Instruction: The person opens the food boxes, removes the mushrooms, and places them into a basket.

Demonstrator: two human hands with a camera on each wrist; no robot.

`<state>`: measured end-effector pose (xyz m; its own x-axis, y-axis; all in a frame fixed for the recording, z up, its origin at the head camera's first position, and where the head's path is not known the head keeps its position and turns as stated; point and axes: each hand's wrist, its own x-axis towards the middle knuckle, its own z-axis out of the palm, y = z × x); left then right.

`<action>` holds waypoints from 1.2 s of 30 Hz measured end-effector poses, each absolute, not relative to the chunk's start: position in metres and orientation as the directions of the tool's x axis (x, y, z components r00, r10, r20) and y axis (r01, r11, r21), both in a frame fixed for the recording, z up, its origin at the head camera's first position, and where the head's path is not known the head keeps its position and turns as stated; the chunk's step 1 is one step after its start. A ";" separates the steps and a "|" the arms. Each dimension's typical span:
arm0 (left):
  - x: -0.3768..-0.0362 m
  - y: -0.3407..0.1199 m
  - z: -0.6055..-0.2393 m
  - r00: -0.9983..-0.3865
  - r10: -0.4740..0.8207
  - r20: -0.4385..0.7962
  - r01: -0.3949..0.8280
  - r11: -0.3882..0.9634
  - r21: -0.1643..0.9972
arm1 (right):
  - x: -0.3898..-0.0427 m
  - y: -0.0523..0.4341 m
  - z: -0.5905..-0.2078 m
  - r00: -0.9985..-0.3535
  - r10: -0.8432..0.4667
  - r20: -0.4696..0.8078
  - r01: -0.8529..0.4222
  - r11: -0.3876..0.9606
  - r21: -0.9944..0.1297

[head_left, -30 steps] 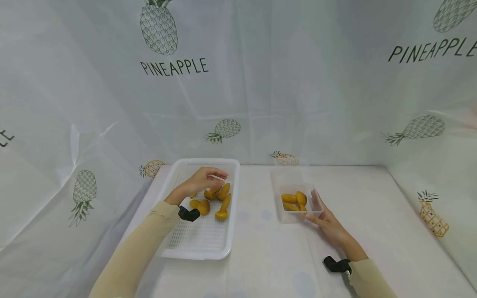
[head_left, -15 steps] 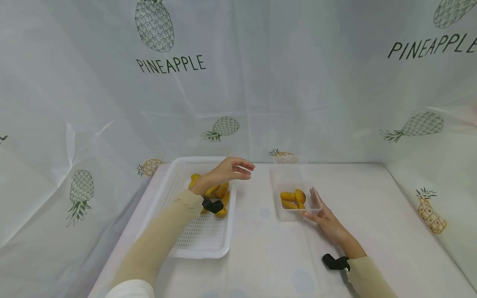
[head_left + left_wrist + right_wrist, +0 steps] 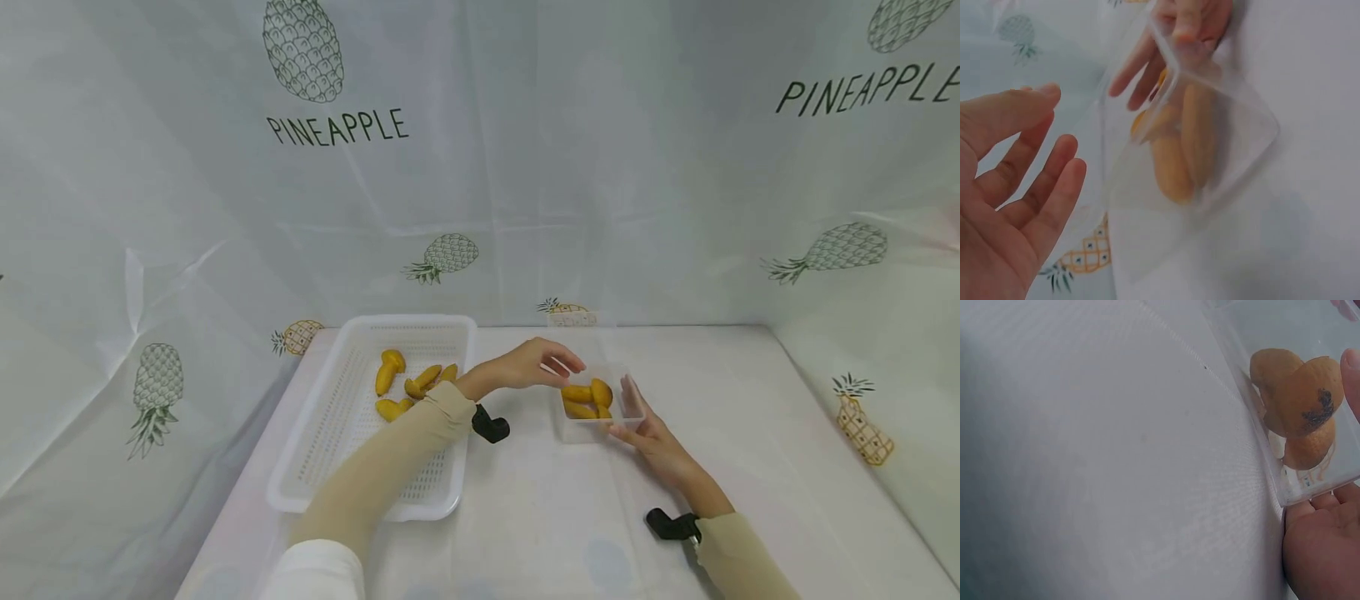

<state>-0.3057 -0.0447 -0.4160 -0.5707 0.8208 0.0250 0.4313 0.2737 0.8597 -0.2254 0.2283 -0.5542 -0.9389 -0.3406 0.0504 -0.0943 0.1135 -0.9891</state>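
Observation:
Yellow-brown mushrooms (image 3: 602, 392) lie in a clear plastic box (image 3: 587, 432) right of the table's middle. My right hand (image 3: 651, 437) holds the box by its right side, thumb at the near corner and fingers along the wall. In the right wrist view, one mushroom (image 3: 1310, 394) shows a dark patch through the plastic. My left hand (image 3: 536, 364) hovers at the box's far left corner, palm down, with loosely bent fingers. The left wrist view shows nothing between its thumb and fingers (image 3: 1063, 187). Beyond the box, its transparent lid (image 3: 581, 319) stands back, partly behind the left hand.
A white perforated basket (image 3: 360, 492) stands on the left, with several more mushrooms (image 3: 390, 371) in it. My left forearm (image 3: 397, 450) crosses over it and hides some of them. A pineapple-printed sheet (image 3: 600, 167) hangs behind the table (image 3: 540, 517).
My left hand has moved right, from over the basket to the box's far left corner. The right hand has kept its hold on the box.

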 end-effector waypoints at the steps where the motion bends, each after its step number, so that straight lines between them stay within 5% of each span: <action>1: -0.305 -0.039 -0.418 -0.559 0.829 0.019 0.433 0.272 0.860 | -0.225 0.229 -0.554 -0.939 -0.339 0.053 -0.096 0.113 -0.989; 25: -0.310 0.022 -0.455 -0.456 0.884 -0.109 0.395 0.310 0.865 | -0.225 0.228 -0.553 -0.935 -0.349 0.066 -0.099 0.078 -0.992; 36: -0.304 0.034 -0.458 -0.420 0.895 -0.147 0.532 0.375 0.759 | -0.224 0.229 -0.555 -0.936 -0.347 0.063 -0.095 0.074 -0.993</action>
<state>-0.3039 0.0337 -0.4576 -0.4203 0.8954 -0.1473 0.5320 0.3746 0.7594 -0.2238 0.2293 -0.5548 -0.9357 -0.3471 0.0634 -0.0947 0.0740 -0.9928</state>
